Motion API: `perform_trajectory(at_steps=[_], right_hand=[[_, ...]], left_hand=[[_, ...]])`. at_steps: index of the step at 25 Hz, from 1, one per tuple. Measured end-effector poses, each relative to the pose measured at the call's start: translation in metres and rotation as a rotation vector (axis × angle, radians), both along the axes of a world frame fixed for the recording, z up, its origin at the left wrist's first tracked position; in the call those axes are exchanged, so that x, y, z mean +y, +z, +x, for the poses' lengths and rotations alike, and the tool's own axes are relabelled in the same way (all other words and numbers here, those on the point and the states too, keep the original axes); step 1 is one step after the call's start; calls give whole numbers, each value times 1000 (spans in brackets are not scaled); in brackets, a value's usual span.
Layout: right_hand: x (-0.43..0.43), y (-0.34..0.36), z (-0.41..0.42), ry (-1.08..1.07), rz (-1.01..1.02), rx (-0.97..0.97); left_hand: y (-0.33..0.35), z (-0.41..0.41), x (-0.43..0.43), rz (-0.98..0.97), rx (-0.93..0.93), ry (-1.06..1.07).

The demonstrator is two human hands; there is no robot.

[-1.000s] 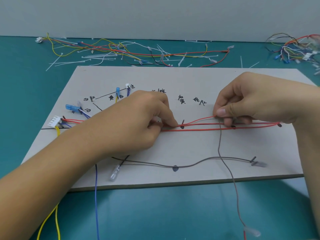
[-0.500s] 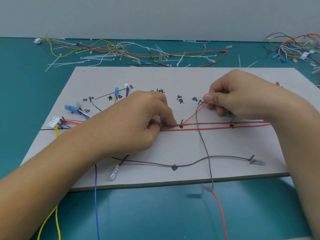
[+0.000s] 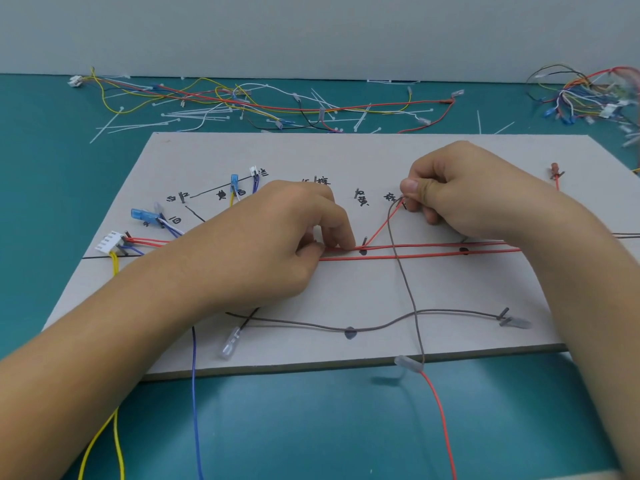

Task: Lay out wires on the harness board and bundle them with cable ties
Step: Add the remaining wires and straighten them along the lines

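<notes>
Grey wire (image 3: 402, 271) tail hangs off harness board (image 3: 346, 154) edge at 6 o'clock, left hand (image 3: 277, 244) pinches red wires (image 3: 415, 255) mid-board, right hand (image 3: 467, 192) pinches the grey/red loop at 1 o'clock, cable ties (image 3: 194, 116) lie loose at 12 on the counter (image 3: 52, 168); if either pinch slips, the tail's weight likely drags the run off its pegs.

I work in a wiring assembly workshop: a teal worktop (image 3: 52, 202) below a plain grey wall (image 3: 311, 29), a hand-marked harness board (image 3: 346, 154) before me, loose wires (image 3: 311, 109) and white cable ties (image 3: 194, 115) strewn behind it.
</notes>
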State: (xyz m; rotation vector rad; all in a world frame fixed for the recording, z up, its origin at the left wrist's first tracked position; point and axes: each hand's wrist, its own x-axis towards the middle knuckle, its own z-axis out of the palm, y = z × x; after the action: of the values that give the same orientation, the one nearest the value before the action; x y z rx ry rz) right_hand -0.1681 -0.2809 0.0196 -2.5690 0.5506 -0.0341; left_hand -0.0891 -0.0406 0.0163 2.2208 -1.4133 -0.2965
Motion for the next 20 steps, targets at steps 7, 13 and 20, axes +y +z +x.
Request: perform_trajectory(at_steps=[7,13,20], right_hand=[[6,0,3,-29,-14,27],[12,4,9,-84,-63,113],[18,2,12,-159,-105,85]], left_hand=[[0,0,0,-10,11,-1],[-1,1,0,-10,8,6],[-3,1,-1,-26,21,17]])
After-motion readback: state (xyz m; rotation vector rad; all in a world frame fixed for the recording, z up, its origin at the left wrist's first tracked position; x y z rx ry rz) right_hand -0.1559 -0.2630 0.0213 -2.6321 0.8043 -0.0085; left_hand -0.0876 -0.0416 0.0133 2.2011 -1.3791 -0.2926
